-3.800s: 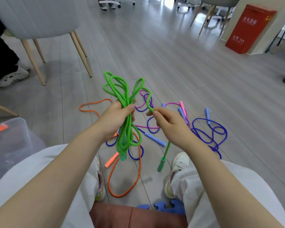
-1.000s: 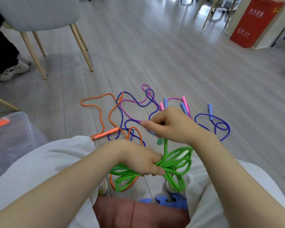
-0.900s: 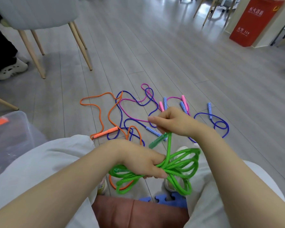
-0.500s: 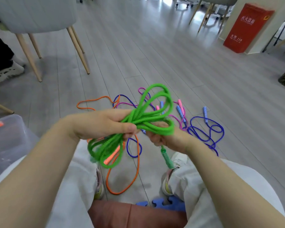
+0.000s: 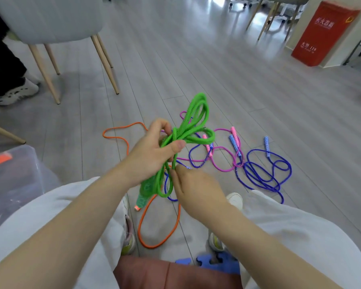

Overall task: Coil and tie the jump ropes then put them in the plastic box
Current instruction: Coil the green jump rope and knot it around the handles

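Left hand (image 5: 152, 155) grips the coiled green jump rope (image 5: 193, 124), right hand (image 5: 194, 188) pinches its strand above orange (image 5: 161, 232), pink (image 5: 223, 161) and blue ropes (image 5: 263, 174) on the floor (image 5: 217, 76), plastic box (image 5: 15, 180) at left

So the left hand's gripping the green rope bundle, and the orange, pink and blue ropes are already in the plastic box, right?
Not quite. The left hand does grip the green rope bundle, but the orange rope, pink rope and blue rope are not in the plastic box: the head view shows them loose on the floor.
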Available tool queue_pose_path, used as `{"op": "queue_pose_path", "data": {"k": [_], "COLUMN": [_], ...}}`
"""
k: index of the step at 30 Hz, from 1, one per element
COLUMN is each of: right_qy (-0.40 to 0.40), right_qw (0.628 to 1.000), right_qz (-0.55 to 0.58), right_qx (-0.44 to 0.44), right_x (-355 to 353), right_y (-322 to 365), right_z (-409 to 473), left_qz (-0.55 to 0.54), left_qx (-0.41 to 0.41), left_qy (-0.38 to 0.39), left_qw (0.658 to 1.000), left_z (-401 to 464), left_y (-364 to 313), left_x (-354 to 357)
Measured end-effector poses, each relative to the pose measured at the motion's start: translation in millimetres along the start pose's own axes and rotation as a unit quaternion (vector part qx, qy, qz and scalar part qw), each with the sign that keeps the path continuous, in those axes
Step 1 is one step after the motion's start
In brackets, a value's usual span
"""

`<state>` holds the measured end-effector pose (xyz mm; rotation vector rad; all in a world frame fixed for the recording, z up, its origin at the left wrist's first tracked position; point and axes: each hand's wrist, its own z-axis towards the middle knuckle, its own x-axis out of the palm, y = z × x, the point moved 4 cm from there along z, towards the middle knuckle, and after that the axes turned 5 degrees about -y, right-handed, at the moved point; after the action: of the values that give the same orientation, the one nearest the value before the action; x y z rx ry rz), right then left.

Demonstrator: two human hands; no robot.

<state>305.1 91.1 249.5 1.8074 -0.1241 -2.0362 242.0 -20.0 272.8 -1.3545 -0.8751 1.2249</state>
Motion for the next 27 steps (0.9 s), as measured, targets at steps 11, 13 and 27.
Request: {"op": "queue_pose_path", "data": {"k": [11,13,27], "right_qy": [-0.066,-0.069,0.015], "right_qw": [0.989,0.990,0.996], "right_qz": [0.133,0.119,0.007], "right_qx": [0.012,0.009,-0.082], "right_x": [-54.0,-57.4,-35.5], "right_y": [-52.3,-58.4,-37.6], "right_z": [15.1,14.1,8.5], "left_qz": [0.252,0.214,0.353], "left_qx": [0.014,0.001,-0.025], "left_qy": [0.166,0.197,0.069], "left_qw": [0.953,0.957,0.933], "left_z": [0.4,-7.5,6.2], "left_y": [19.1,18.7,38.4], "left_x": [13.9,20.6,11.2]}}
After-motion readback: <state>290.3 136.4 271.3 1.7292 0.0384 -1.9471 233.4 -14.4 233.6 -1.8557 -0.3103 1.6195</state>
